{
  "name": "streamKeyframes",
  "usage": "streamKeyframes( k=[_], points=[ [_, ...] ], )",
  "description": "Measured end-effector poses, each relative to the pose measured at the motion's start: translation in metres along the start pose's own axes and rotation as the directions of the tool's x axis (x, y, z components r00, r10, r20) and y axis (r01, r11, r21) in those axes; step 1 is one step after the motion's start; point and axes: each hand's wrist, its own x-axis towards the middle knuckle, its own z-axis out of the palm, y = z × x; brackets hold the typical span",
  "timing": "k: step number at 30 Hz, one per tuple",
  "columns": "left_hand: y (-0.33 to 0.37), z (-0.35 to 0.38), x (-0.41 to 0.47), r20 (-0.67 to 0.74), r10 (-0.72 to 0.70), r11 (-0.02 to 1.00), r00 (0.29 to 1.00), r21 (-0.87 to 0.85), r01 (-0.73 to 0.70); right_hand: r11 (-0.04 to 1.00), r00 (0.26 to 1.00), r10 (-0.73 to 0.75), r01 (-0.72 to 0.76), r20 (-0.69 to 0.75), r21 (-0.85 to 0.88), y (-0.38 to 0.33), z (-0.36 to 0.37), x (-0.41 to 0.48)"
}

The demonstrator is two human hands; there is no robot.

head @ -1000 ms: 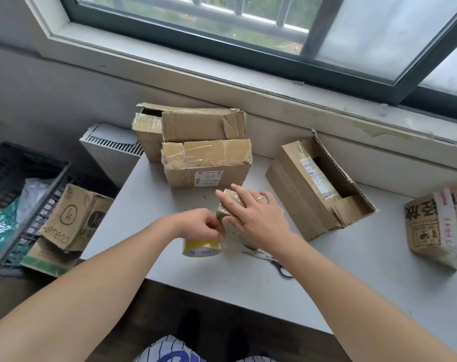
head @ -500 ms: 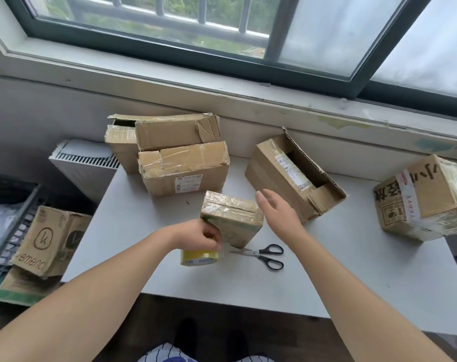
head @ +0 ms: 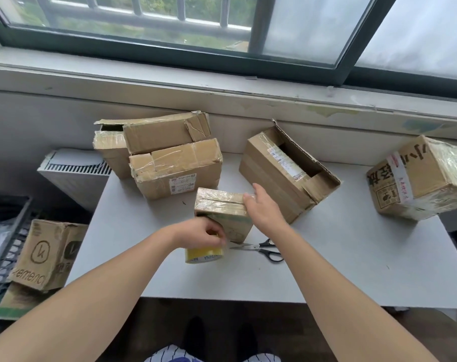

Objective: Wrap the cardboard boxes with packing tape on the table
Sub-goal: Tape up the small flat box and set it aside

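Two hands: left hand grips tape roll; right hand, fingers straight, steadies small box; tape should be pulled taut.

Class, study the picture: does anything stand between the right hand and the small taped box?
Nothing visible does: the right hand touches the small taped box at its upper right edge. The scissors lie nearer the person, out of that path; the left hand grips the tape roll at the box's near left corner.
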Motion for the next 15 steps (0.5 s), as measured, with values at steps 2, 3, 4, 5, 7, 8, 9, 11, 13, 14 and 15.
streamKeyframes(
  k=[2, 3, 4, 5, 7, 8, 9, 11, 13, 14, 15],
  points=[
    [-0.002, -0.004, -0.004, -0.016, 0.001, 1.0, 1.0, -0.008, -0.002, 0.969, 0.984, -0.136, 0.109, -0.113, -0.22, -0.011, 0.001, 0.003],
    [-0.004, -0.006, -0.005, -0.023, -0.001, 1.0, 1.0, -0.012, 0.001, 0.934, 0.965, -0.218, 0.163, -0.144, -0.319, -0.019, 0.005, 0.004],
    [-0.006, -0.007, -0.007, -0.027, -0.004, 1.0, 1.0, -0.018, 0.004, 0.903, 0.953, -0.27, 0.201, -0.136, -0.381, -0.029, 0.011, 0.004],
    [-0.008, -0.008, -0.008, -0.025, -0.006, 1.0, 1.0, -0.019, 0.005, 0.882, 0.953, -0.286, 0.22, -0.103, -0.416, -0.04, 0.019, 0.003],
    [-0.012, -0.008, -0.011, -0.018, 0.004, 1.0, 1.0, -0.016, -0.005, 0.849, 0.965, -0.261, 0.21, -0.039, -0.484, -0.054, 0.043, 0.001],
    [-0.014, -0.007, -0.012, -0.017, 0.017, 0.999, 1.0, -0.031, -0.018, 0.821, 0.968, -0.249, 0.196, -0.027, -0.536, -0.056, 0.055, -0.001],
    [-0.016, -0.007, -0.012, -0.017, 0.028, 0.999, 0.999, -0.045, -0.029, 0.799, 0.966, -0.255, 0.187, -0.039, -0.571, -0.054, 0.065, -0.001],
    [-0.02, -0.008, -0.017, -0.019, 0.044, 0.997, 0.999, -0.058, -0.045, 0.801, 0.952, -0.288, 0.18, -0.105, -0.571, -0.047, 0.075, -0.001],
    [-0.023, -0.011, -0.022, -0.024, 0.045, 0.996, 0.999, -0.072, -0.047, 0.82, 0.942, -0.308, 0.193, -0.132, -0.538, -0.043, 0.074, 0.0],
    [-0.025, -0.012, -0.024, -0.028, 0.037, 0.996, 0.999, -0.079, -0.039, 0.826, 0.939, -0.314, 0.197, -0.141, -0.528, -0.043, 0.073, 0.001],
    [-0.026, -0.013, -0.026, -0.035, 0.034, 0.996, 0.999, -0.083, -0.037, 0.829, 0.935, -0.32, 0.199, -0.151, -0.522, -0.043, 0.071, 0.003]
  ],
)
